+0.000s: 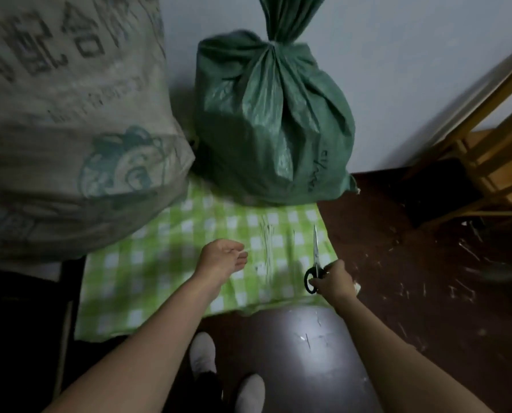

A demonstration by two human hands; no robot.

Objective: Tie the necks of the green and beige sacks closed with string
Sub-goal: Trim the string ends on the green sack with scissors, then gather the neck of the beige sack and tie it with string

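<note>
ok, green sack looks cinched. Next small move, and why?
Probably set the scissors down on the checked cloth: the right hand holds them, the left hand pinches string, and the beige sack needs both hands.

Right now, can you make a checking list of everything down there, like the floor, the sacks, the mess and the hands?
Surface: green checked cloth on dark floor.
Job's things: green sack, neck gathered; beige sack, neck out of view; pale string pieces on cloth.
Clutter: pale scraps on floor.
Grippers: left hand pinching a pale strand; right hand holding scissors.
Cables: nothing seen.
Surroundings: pale wall, wooden chair.
</note>
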